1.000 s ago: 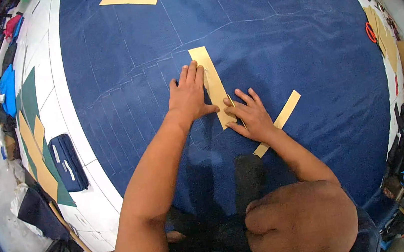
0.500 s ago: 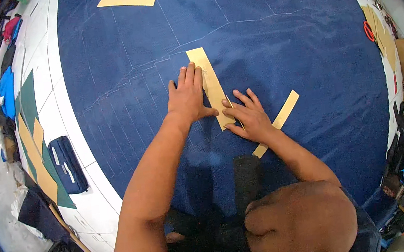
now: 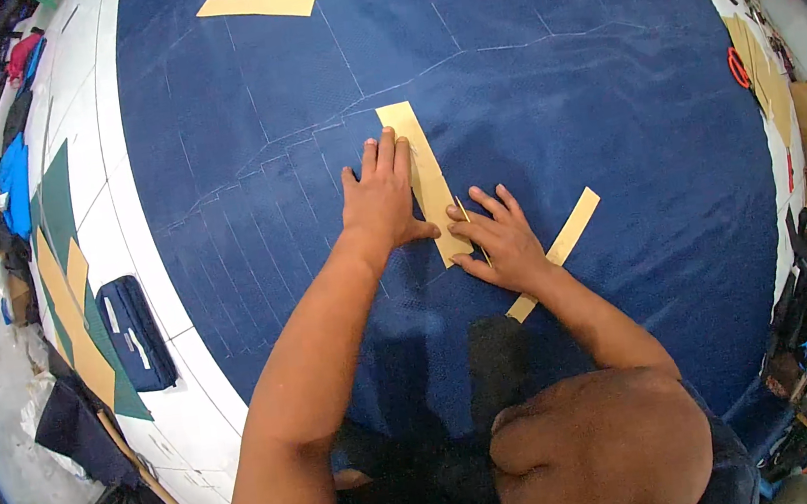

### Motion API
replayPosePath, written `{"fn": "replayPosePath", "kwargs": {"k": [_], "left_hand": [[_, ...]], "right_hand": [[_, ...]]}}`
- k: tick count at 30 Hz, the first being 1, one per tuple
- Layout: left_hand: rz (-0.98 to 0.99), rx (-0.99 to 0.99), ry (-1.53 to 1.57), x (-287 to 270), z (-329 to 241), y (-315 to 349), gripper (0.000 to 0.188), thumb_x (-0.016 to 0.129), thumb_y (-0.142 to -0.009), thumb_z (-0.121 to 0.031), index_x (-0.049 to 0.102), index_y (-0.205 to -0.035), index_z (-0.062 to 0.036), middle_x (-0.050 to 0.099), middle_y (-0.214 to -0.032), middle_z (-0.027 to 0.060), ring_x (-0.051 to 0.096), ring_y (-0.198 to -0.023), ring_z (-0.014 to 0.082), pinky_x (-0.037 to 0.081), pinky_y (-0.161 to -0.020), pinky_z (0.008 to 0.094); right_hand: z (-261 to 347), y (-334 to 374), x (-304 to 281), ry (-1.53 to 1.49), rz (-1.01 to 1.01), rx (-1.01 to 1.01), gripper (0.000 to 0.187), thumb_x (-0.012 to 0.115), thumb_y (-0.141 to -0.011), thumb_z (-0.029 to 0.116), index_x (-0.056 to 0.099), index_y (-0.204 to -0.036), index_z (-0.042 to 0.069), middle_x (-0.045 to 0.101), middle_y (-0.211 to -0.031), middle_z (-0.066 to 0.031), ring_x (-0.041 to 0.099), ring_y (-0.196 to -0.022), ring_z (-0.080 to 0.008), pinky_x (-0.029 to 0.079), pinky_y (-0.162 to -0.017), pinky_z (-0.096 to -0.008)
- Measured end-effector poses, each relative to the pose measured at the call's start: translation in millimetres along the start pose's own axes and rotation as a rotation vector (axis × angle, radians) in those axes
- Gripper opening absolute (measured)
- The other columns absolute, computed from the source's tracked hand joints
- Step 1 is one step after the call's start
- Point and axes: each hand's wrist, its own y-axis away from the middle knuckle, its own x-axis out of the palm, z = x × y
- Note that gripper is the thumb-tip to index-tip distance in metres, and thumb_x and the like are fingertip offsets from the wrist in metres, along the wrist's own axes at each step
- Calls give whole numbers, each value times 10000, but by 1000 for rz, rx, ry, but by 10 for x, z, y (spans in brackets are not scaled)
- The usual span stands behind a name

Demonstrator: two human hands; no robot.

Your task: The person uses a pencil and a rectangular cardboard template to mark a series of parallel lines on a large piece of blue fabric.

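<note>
We press our left hand (image 3: 382, 199) flat, fingers spread, on the blue cloth (image 3: 556, 102), its fingertips and thumb resting along the left edge of a tan paper strip (image 3: 424, 174) and gripping nothing. Our right hand (image 3: 501, 245), just right of the left one, lies open with its fingertips holding down the strip's lower end. A second tan strip (image 3: 572, 226) runs out from under the right wrist. A third strip (image 3: 257, 6) lies well beyond both hands.

I'm pressing my left hand (image 3: 382, 199) flat on the tan paper strip (image 3: 424, 174) over blue fabric (image 3: 558, 112); my right hand (image 3: 498, 240) is probably marking its edge.
</note>
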Motion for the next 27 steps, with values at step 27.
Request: {"fn": "replayPosePath", "kwargs": {"k": [27], "left_hand": [[60, -18, -57, -64, -69, -40, 1377, 927, -502, -599, 225, -1571, -87, 221, -1620, 155, 264, -1492, 358, 397, -1086, 633]], "right_hand": [[2, -15, -6, -46, 15, 56, 455, 733, -858, 385, 651, -1233, 140, 587, -1415, -19, 403, -1421, -318, 217, -1200, -562]]}}
